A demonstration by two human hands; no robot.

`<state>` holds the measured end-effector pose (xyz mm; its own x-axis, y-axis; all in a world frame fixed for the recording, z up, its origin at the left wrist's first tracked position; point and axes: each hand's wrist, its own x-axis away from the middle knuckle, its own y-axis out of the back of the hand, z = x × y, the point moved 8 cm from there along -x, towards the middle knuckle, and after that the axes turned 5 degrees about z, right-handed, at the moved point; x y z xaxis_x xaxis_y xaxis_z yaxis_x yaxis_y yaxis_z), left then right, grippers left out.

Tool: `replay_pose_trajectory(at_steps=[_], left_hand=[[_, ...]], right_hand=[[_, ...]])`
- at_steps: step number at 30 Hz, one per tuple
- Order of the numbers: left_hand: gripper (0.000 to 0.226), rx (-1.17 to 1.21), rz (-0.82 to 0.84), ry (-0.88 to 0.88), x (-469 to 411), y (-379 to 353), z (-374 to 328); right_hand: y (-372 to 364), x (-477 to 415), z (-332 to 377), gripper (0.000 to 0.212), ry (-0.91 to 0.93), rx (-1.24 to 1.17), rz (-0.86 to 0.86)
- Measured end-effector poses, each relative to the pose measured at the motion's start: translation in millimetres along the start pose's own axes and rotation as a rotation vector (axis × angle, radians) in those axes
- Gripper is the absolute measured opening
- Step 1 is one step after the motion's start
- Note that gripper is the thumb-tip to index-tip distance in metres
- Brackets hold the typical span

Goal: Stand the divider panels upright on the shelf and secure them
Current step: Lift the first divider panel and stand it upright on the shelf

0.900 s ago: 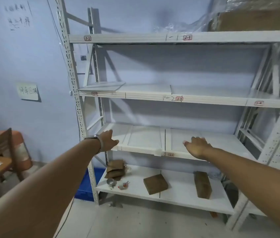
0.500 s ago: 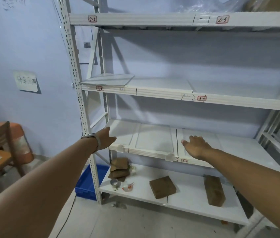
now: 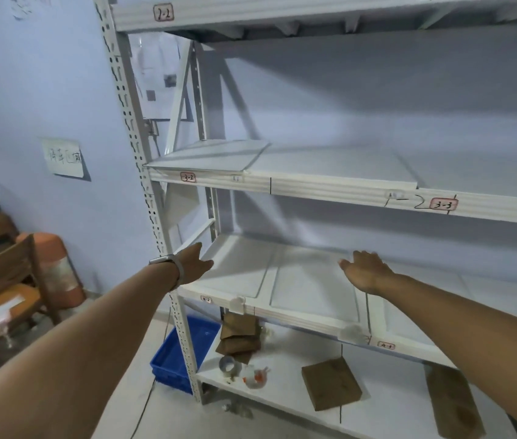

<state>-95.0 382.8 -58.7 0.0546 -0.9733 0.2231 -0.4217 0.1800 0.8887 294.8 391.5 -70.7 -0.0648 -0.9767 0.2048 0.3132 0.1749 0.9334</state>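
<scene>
White divider panels [image 3: 311, 286] lie flat, side by side, on the lower middle shelf [image 3: 282, 315] of a white metal rack. My left hand [image 3: 195, 264], with a watch on its wrist, hovers open over the panels' left end near the rack's front post. My right hand [image 3: 366, 270] is open, palm down, above the right edge of the middle panel. Neither hand grips anything. Another flat white panel [image 3: 209, 155] lies on the shelf above, at its left end. Small white clips [image 3: 237, 303] sit on the shelf's front edge.
The bottom shelf [image 3: 285, 403] carries brown cardboard pieces [image 3: 331, 383], a tape roll [image 3: 228, 365] and small scraps. A blue bin [image 3: 181, 353] sits on the floor by the front post [image 3: 152, 198]. A wooden chair [image 3: 3, 293] and an orange cylinder [image 3: 56, 267] stand at left.
The view has moved closer to the rack and to the left. Both hands stay stretched out over the flat panels, a little nearer the shelf.
</scene>
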Motion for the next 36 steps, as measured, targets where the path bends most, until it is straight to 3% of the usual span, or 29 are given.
replay_pose_trajectory(at_steps=[9,16,20,28,36], left_hand=[[0.069,0.029,-0.012,0.054,-111.5,7.9,13.5],[0.069,0.15,-0.015,0.073,-207.2,-5.6,53.4],[0.069,0.207,-0.019,0.086,-263.0,-14.7,84.3],[0.072,0.375,0.091,0.145,-359.9,-51.7,143.9],[0.079,0.574,0.224,0.187,-416.3,-115.1,158.4]], right_hand=[[-3.6,-113.6,36.3,0.058,0.047,-0.041,0.05],[-38.6,-190.7,74.2,0.061,0.059,-0.224,0.062],[-60.8,-231.4,92.8,0.062,0.002,-0.349,0.038],[-133.4,-291.9,124.4,0.063,-0.156,-0.45,0.183],[-201.6,-308.7,131.8,0.058,-0.325,-0.535,0.234]])
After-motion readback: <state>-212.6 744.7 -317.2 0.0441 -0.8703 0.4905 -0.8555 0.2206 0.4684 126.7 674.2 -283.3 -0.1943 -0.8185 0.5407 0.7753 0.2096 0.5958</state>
